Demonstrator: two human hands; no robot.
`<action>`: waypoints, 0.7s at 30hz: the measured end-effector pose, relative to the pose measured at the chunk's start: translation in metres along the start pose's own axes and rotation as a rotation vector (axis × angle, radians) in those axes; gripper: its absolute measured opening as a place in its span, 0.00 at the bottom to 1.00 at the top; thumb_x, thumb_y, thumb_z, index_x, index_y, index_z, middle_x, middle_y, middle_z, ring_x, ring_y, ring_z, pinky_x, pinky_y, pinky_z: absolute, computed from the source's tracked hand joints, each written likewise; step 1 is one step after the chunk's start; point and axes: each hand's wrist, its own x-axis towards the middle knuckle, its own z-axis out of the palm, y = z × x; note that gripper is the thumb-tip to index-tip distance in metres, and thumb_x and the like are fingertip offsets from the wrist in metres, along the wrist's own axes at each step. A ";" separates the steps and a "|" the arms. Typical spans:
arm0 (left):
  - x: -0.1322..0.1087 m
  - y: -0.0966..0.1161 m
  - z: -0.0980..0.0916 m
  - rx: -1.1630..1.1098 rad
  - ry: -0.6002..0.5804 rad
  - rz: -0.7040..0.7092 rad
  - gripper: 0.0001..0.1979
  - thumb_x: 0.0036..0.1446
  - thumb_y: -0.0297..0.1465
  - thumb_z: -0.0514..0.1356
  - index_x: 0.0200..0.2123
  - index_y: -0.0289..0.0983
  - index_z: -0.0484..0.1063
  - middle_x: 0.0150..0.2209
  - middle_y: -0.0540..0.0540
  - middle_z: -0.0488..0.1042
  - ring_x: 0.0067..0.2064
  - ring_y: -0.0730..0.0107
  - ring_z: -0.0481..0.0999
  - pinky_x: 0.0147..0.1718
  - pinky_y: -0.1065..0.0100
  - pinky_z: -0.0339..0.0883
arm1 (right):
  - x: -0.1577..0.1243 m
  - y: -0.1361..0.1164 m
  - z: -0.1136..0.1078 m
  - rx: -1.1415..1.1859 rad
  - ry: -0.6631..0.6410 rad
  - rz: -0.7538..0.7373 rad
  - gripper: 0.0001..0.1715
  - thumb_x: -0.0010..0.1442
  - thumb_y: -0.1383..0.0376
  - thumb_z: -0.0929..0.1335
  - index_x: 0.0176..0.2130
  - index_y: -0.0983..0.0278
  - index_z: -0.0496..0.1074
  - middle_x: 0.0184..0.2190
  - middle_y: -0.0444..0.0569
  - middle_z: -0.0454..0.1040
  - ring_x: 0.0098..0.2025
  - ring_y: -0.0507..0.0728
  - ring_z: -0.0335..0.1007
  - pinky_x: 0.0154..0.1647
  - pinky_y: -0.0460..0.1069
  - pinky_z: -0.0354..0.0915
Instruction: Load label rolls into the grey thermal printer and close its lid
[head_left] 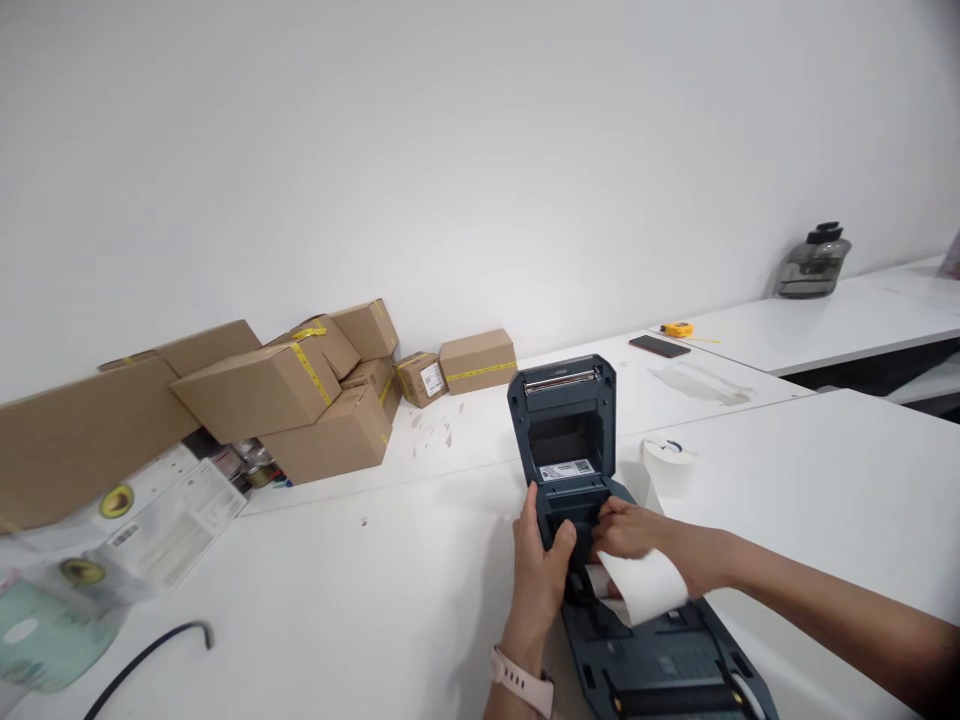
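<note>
A dark label printer [660, 655] lies on the white table with its lid [566, 420] raised. My left hand [540, 560] grips the printer's left side, the fingers outside and the thumb over the inner edge. Inside the open body is my right hand [630, 530], its fingers curled and their tips partly hidden. A loose strip of white label paper [645, 585] bends out beneath that hand over the printer's front part. Behind the printer a roll of white labels [670, 465] rests on the table, with a strip trailing toward the printer.
Cardboard boxes [330, 435] with yellow tape are piled at the back left. Plastic packaging [172, 520] and a black cable [150, 650] lie at the left. Farther right are a phone [660, 346], a yellow tape measure [677, 329] and a dark jug [814, 265].
</note>
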 end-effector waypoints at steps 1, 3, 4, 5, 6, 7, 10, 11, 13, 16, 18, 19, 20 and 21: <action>-0.001 0.002 0.000 -0.004 -0.007 -0.019 0.43 0.61 0.48 0.61 0.73 0.37 0.51 0.72 0.34 0.56 0.72 0.48 0.55 0.69 0.52 0.51 | -0.001 0.003 0.003 0.007 0.033 -0.012 0.06 0.54 0.62 0.68 0.32 0.61 0.75 0.30 0.50 0.76 0.33 0.60 0.70 0.48 0.59 0.64; -0.003 0.004 -0.001 -0.014 -0.021 -0.036 0.46 0.60 0.51 0.61 0.73 0.36 0.49 0.72 0.33 0.56 0.72 0.47 0.56 0.68 0.53 0.53 | -0.003 0.009 0.006 0.023 0.096 -0.024 0.08 0.55 0.61 0.68 0.34 0.61 0.75 0.32 0.50 0.76 0.36 0.60 0.71 0.51 0.58 0.64; -0.004 0.005 -0.001 -0.017 -0.027 -0.035 0.47 0.60 0.52 0.61 0.74 0.36 0.49 0.72 0.33 0.55 0.72 0.47 0.55 0.68 0.53 0.53 | -0.004 0.011 0.008 0.030 0.116 -0.027 0.09 0.56 0.60 0.68 0.35 0.61 0.75 0.32 0.50 0.77 0.36 0.60 0.72 0.53 0.58 0.64; -0.004 0.005 -0.001 -0.020 -0.031 -0.035 0.47 0.60 0.52 0.61 0.74 0.36 0.49 0.72 0.33 0.55 0.72 0.47 0.55 0.69 0.53 0.53 | -0.005 0.013 0.009 0.034 0.125 -0.026 0.09 0.56 0.59 0.68 0.35 0.60 0.75 0.32 0.49 0.77 0.36 0.60 0.72 0.54 0.58 0.64; -0.005 0.005 -0.001 -0.023 -0.034 -0.035 0.48 0.60 0.53 0.61 0.74 0.36 0.49 0.72 0.34 0.55 0.73 0.47 0.54 0.69 0.53 0.52 | -0.006 0.014 0.010 0.036 0.134 -0.025 0.09 0.55 0.58 0.68 0.35 0.60 0.75 0.32 0.49 0.76 0.36 0.60 0.71 0.55 0.58 0.64; -0.006 0.004 -0.001 -0.026 -0.034 -0.032 0.47 0.60 0.53 0.61 0.74 0.37 0.49 0.73 0.34 0.55 0.73 0.47 0.54 0.69 0.53 0.52 | -0.006 0.016 0.012 0.036 0.140 -0.023 0.09 0.55 0.58 0.69 0.35 0.59 0.75 0.31 0.48 0.76 0.35 0.59 0.71 0.55 0.58 0.64; -0.005 -0.001 -0.001 -0.040 -0.028 -0.009 0.46 0.60 0.52 0.61 0.73 0.38 0.50 0.73 0.36 0.54 0.74 0.49 0.53 0.70 0.54 0.51 | -0.004 0.019 0.018 0.019 0.138 -0.009 0.08 0.52 0.58 0.71 0.32 0.59 0.74 0.29 0.48 0.76 0.33 0.59 0.71 0.56 0.59 0.63; -0.005 -0.003 0.000 -0.048 -0.024 0.005 0.46 0.60 0.52 0.62 0.73 0.38 0.50 0.73 0.36 0.54 0.74 0.50 0.53 0.70 0.55 0.51 | -0.002 0.019 0.021 0.010 0.131 -0.003 0.07 0.51 0.59 0.71 0.30 0.60 0.74 0.28 0.48 0.76 0.33 0.59 0.71 0.55 0.59 0.63; -0.002 -0.005 0.001 -0.066 -0.020 0.033 0.46 0.60 0.50 0.63 0.73 0.36 0.52 0.73 0.36 0.56 0.73 0.50 0.55 0.70 0.55 0.52 | 0.005 0.021 0.028 -0.020 0.106 0.017 0.05 0.49 0.62 0.71 0.26 0.60 0.73 0.24 0.47 0.75 0.31 0.59 0.71 0.55 0.59 0.62; -0.001 -0.003 0.000 -0.029 0.003 0.078 0.42 0.60 0.46 0.63 0.72 0.36 0.54 0.72 0.35 0.58 0.72 0.51 0.57 0.70 0.53 0.53 | 0.014 0.021 0.036 -0.074 0.071 0.053 0.04 0.49 0.65 0.70 0.24 0.60 0.73 0.21 0.47 0.74 0.31 0.59 0.72 0.54 0.60 0.62; -0.005 0.002 -0.001 0.062 0.072 0.146 0.36 0.62 0.43 0.62 0.69 0.36 0.60 0.70 0.35 0.61 0.71 0.50 0.60 0.69 0.50 0.55 | 0.014 0.017 0.035 -0.100 0.060 0.066 0.04 0.50 0.68 0.69 0.25 0.60 0.74 0.21 0.47 0.75 0.31 0.59 0.74 0.54 0.60 0.62; -0.010 0.005 -0.002 0.117 0.123 0.198 0.31 0.62 0.42 0.61 0.66 0.37 0.65 0.69 0.35 0.63 0.71 0.50 0.61 0.68 0.48 0.56 | 0.012 0.013 0.031 -0.110 0.061 0.068 0.05 0.50 0.69 0.68 0.26 0.60 0.75 0.22 0.47 0.76 0.32 0.60 0.74 0.54 0.60 0.62; -0.016 0.007 -0.003 0.173 0.171 0.262 0.26 0.63 0.41 0.60 0.62 0.38 0.70 0.68 0.36 0.65 0.70 0.49 0.61 0.68 0.46 0.57 | 0.008 0.007 0.024 -0.117 0.060 0.064 0.07 0.50 0.70 0.68 0.27 0.60 0.76 0.24 0.47 0.78 0.34 0.60 0.75 0.56 0.60 0.61; -0.025 0.008 -0.003 0.220 0.208 0.335 0.21 0.64 0.39 0.59 0.58 0.40 0.74 0.67 0.37 0.67 0.69 0.49 0.63 0.68 0.45 0.57 | 0.002 0.000 0.013 -0.118 0.056 0.052 0.09 0.51 0.72 0.68 0.30 0.59 0.77 0.27 0.47 0.79 0.35 0.60 0.76 0.58 0.59 0.61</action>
